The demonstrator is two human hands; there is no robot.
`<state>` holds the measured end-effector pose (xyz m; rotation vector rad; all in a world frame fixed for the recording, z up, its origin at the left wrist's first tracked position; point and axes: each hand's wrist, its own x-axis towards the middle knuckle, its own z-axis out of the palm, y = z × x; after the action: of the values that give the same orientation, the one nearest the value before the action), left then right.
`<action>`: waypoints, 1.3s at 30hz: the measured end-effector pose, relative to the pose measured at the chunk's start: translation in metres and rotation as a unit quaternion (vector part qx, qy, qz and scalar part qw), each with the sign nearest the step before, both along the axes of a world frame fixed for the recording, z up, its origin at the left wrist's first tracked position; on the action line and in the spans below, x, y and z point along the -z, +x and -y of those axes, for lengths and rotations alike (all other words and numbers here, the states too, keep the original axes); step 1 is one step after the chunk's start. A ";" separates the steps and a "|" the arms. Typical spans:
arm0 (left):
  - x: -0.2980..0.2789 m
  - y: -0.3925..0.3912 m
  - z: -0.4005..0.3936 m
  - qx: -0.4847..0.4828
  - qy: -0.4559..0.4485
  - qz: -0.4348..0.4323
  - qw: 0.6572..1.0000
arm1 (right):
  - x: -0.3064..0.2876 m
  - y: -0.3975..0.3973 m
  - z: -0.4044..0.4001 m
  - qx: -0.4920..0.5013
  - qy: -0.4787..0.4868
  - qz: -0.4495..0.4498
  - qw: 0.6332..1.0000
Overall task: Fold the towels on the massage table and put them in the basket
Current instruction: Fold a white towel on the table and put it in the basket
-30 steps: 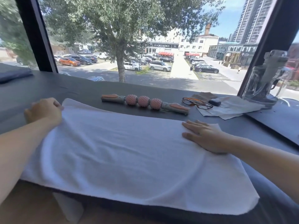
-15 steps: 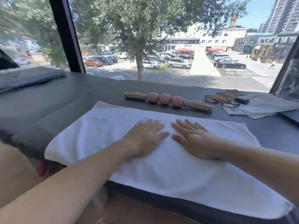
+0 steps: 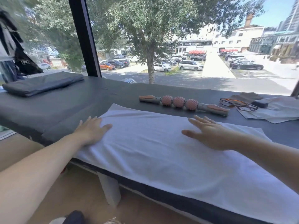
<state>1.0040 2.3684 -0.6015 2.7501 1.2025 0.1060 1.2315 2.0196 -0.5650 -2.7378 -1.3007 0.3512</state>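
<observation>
A white towel (image 3: 155, 152) lies folded lengthwise along the near edge of the dark massage table (image 3: 64, 107). My left hand (image 3: 91, 130) rests flat on the towel's left end, fingers straight. My right hand (image 3: 208, 134) lies flat on the towel right of its middle, fingers spread. The two hands are well apart. No basket is in view.
Behind the towel lie a pink massage roller stick (image 3: 182, 103), a pair of glasses (image 3: 237, 105) and papers (image 3: 275, 110) at the right. A folded dark cloth (image 3: 42, 85) sits at the table's far left. A large window runs behind. The wooden floor is below.
My hands, side by side at the towel's middle half a second ago, have slid apart: the left to the left end, the right toward the right. The view has turned left.
</observation>
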 end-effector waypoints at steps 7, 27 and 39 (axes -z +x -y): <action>-0.003 0.069 0.026 0.122 0.007 -0.050 0.991 | 0.013 -0.048 -0.113 -0.189 -0.019 0.040 0.981; 0.015 0.095 -0.041 0.058 0.082 0.160 0.982 | 0.044 -0.031 -0.190 -0.112 0.056 0.047 0.991; 0.009 -0.026 0.002 0.026 -0.030 0.008 0.999 | 0.027 -0.013 -0.124 -0.088 0.038 0.056 0.994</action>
<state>0.9779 2.3668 -0.6100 2.7217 1.1104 0.0850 1.2189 2.1431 -0.5917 -2.6220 -1.5536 0.1588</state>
